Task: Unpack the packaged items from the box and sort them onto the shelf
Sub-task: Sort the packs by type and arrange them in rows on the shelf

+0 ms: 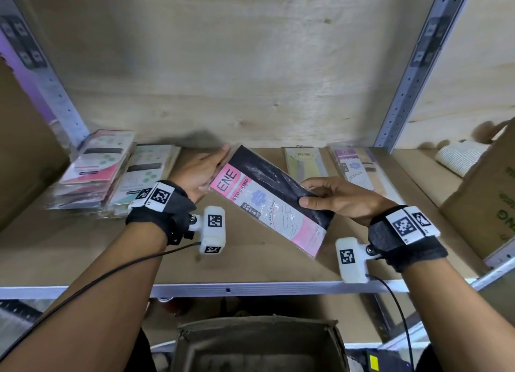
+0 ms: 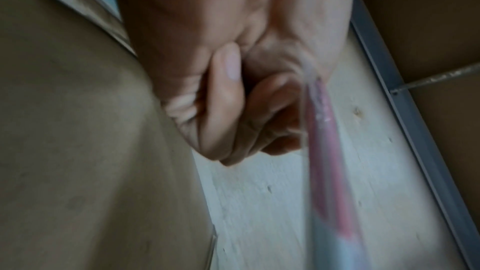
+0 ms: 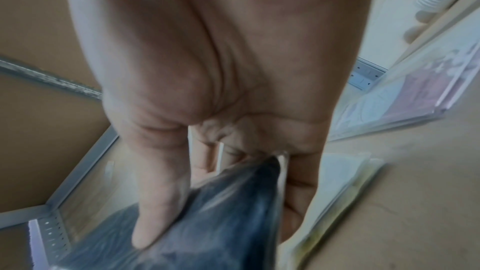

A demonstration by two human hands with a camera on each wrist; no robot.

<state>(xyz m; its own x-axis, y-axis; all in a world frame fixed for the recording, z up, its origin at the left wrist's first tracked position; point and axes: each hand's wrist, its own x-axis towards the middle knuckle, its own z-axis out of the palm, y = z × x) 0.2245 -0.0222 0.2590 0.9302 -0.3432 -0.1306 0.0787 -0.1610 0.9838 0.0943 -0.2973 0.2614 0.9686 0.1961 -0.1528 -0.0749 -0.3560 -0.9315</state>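
Stocking packet (image 1: 267,199) held above the shelf (image 1: 250,265) middle, long axis back-left to front-right. Left hand (image 1: 200,173) curls round its back-left end; right hand (image 1: 334,199) pinches its right long edge, nearer the green ENE packet (image 1: 305,162) by the back edge.

Wooden shelf (image 1: 83,260), packet stacks (image 1: 94,171) (lying flat)

Head view: from above, facing down at the shelf (image 1: 250,265).
Wrist views: very close, facing forward.
Shared: the stocking packet (image 1: 267,204).
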